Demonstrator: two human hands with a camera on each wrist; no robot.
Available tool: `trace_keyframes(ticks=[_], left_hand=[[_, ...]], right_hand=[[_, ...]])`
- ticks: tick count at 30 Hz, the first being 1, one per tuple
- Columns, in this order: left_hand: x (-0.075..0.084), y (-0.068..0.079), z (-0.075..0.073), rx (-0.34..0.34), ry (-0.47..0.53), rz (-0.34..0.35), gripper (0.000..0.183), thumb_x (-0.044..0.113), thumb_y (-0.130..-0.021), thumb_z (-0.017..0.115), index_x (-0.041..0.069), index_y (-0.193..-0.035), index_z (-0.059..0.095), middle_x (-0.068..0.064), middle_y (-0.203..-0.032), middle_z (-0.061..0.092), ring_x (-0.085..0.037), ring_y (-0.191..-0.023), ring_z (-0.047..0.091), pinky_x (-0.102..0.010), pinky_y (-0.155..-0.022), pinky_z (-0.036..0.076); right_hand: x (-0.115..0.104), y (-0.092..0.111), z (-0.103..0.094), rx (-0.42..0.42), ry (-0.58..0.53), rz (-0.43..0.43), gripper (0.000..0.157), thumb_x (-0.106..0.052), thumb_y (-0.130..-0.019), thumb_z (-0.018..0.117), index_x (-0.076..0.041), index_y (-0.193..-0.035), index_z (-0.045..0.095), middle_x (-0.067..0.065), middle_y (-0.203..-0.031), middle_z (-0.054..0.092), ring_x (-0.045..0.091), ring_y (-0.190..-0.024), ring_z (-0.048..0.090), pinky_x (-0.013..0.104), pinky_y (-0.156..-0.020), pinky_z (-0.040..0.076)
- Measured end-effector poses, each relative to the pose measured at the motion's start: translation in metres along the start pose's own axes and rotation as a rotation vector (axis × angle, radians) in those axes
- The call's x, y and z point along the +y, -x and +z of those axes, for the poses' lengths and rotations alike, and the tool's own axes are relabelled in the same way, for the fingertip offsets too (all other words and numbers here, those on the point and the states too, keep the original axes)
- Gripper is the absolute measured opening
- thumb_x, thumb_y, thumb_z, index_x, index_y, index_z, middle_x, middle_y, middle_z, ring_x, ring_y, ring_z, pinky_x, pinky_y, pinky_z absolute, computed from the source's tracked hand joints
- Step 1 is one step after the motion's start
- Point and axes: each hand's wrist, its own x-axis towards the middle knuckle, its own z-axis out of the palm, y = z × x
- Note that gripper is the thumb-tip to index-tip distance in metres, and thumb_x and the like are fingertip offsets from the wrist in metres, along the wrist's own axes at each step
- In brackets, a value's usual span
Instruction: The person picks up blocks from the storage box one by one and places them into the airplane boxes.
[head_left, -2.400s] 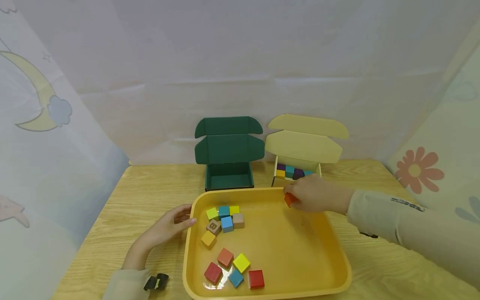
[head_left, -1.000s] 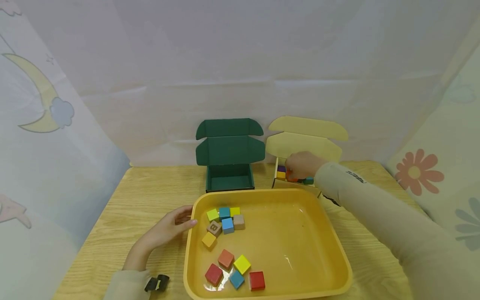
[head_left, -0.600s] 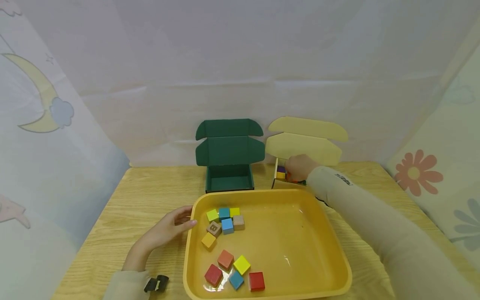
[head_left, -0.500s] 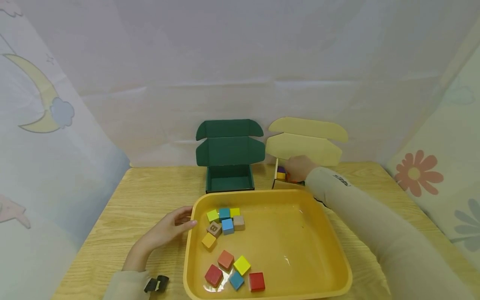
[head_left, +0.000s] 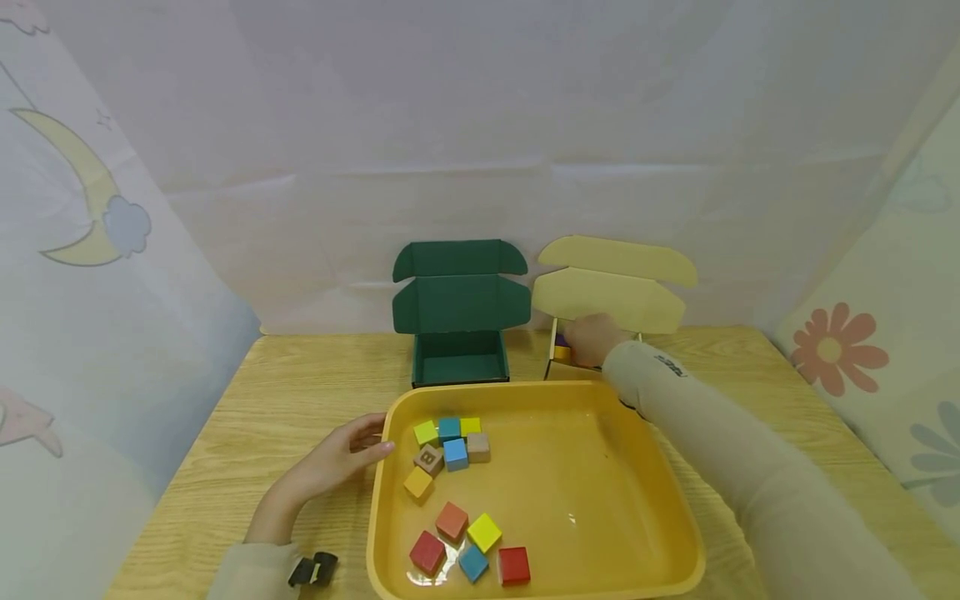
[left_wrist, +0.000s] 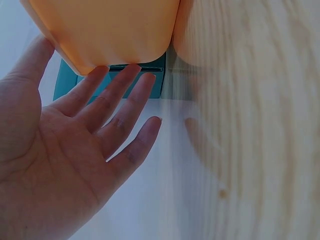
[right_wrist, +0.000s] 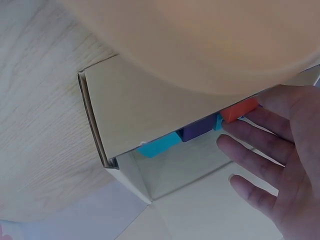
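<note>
My left hand (head_left: 333, 458) rests at the left side of the yellow tray (head_left: 592, 500), its thumb at the rim and relaxed fingers against the outside wall. The left wrist view has the fingers spread apart. Inside the open cream cardboard box (head_left: 573, 370), at the back right, is my right hand (head_left: 594, 338). In the right wrist view, its thumb and index finger pinch an orange-red block (right_wrist: 240, 109). Turquoise (right_wrist: 160, 145) and purple (right_wrist: 197, 129) blocks line the box's front wall beside it. The head view hides the orange-red block behind the hand.
Several coloured and plain wooden cubes lie in the tray's left half, among them a red cube (head_left: 513, 566) and a blue cube (head_left: 455, 455). A green box (head_left: 461, 367) stands open behind the tray, left of the cream box. White sheets back the wooden table (head_left: 300, 375).
My right hand has carried the orange-red block from above the tray's far edge into the cream box, then shifted slightly left inside it. My left hand has stayed at the tray.
</note>
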Motion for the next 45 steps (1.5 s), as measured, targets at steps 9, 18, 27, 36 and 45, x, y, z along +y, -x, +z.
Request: trace_keyframes(ticks=[9,18,27,36,45], left_hand=[[0.000,0.000,0.001,-0.005,0.005,0.014,0.059,0.025,-0.101,0.060,-0.008,-0.145,0.039,-0.025,-0.139,0.051,-0.036,-0.119,0.056,-0.046,-0.097,0.050],[0.000,-0.001,0.002,0.003,-0.017,0.009,0.060,0.027,-0.101,0.060,-0.007,-0.145,0.040,-0.025,-0.138,0.052,-0.037,-0.119,0.056,-0.047,-0.097,0.050],[-0.002,-0.004,0.002,0.010,-0.022,0.001,0.059,0.029,-0.100,0.061,-0.005,-0.145,0.042,-0.022,-0.137,0.054,-0.034,-0.117,0.057,-0.046,-0.097,0.050],[0.001,-0.004,0.001,-0.001,-0.009,0.024,0.059,0.026,-0.101,0.059,-0.008,-0.145,0.040,-0.024,-0.138,0.052,-0.036,-0.118,0.056,-0.048,-0.097,0.050],[0.001,-0.004,0.000,0.000,-0.013,0.019,0.059,0.026,-0.101,0.059,-0.009,-0.145,0.039,-0.025,-0.138,0.052,-0.037,-0.119,0.056,-0.049,-0.098,0.049]], right_hand=[[-0.007,0.004,-0.004,0.024,0.045,0.012,0.020,-0.012,-0.087,0.069,-0.007,-0.070,0.060,0.002,-0.061,0.054,0.016,-0.055,0.051,0.035,-0.054,0.055],[0.001,0.002,0.001,0.002,-0.014,-0.001,0.020,-0.015,-0.087,0.071,-0.009,-0.070,0.061,0.001,-0.060,0.055,0.016,-0.055,0.051,0.036,-0.055,0.054],[0.015,0.010,-0.008,-0.163,-0.237,-0.001,0.008,-0.012,-0.088,0.072,-0.008,-0.094,0.075,0.004,-0.090,0.072,0.024,-0.083,0.067,0.044,-0.081,0.057],[0.013,0.030,-0.032,-0.134,-0.258,0.052,0.022,-0.014,-0.094,0.067,-0.003,-0.113,0.072,0.013,-0.112,0.071,0.032,-0.099,0.067,0.048,-0.085,0.056],[-0.003,0.049,-0.049,-0.032,-0.244,0.082,0.021,-0.019,-0.096,0.066,-0.003,-0.109,0.072,0.009,-0.097,0.073,0.026,-0.083,0.070,0.044,-0.071,0.059]])
